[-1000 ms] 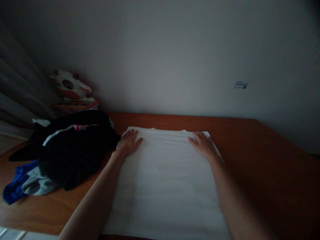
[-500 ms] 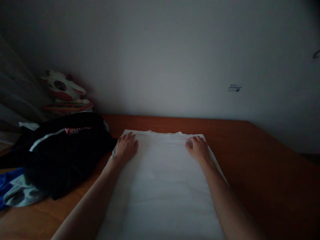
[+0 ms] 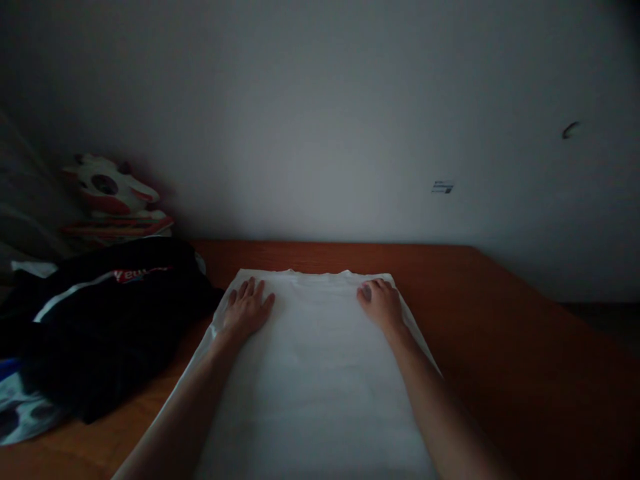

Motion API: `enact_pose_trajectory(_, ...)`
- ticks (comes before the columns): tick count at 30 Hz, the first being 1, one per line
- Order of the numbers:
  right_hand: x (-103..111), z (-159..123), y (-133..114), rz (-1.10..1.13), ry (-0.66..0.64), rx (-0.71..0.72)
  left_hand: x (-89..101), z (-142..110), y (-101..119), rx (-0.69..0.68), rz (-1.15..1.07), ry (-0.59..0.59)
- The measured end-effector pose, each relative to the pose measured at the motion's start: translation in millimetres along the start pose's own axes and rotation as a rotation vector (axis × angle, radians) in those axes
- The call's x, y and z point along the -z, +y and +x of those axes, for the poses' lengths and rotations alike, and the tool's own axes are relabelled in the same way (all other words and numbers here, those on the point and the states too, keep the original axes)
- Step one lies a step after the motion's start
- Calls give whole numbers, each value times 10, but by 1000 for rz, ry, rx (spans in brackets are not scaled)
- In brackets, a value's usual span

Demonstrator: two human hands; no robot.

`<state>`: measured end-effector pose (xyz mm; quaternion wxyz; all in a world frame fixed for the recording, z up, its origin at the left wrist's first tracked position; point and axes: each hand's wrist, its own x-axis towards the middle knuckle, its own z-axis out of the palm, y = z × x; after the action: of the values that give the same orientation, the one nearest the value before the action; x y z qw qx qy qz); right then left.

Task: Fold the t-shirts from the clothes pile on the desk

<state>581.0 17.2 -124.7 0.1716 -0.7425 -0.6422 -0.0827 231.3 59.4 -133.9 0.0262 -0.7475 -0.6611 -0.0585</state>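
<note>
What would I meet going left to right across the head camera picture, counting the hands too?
Black garment → left hand, resting on the white cloth → right hand, on the same cloth → small printed label → dark hook-shaped thing.

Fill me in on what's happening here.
A person has both hands on a white cloth spread out on a wooden table. The left hand rests near its far left corner with fingers spread; the right hand is near the far right corner, fingers curled, though whether they pinch any fabric is unclear. A black garment lies heaped to the left.
</note>
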Motion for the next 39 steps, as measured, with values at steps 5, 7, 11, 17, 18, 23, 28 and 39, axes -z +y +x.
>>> enact_pose_trajectory(5,269,-127,-341,-81,-153,-45,-31,13,-14,-11,-11,44)
enact_pose_trajectory(7,379,-290,-633,-32,-175,-51,-49,20,-21,-25,-22,72)
enact_pose_trajectory(11,499,-750,-1314,193,-268,51,-64,28,-26,-30,-52,111)
enact_pose_trajectory(17,374,-1153,-1717,307,-323,49,-25,44,-71,-43,-146,267)
enact_pose_trajectory(18,345,-1169,-1712,307,-320,36,-14,53,-80,-50,-169,287)
enact_pose_trajectory(23,311,-1169,-1684,300,-310,35,71,144,-114,-83,-325,296)
enact_pose_trajectory(28,380,-1138,-1684,272,-357,41,231,166,-372,-177,-500,320)
enact_pose_trajectory(39,328,-1022,-1369,229,-356,48,303,-412,-984,-172,-619,461)
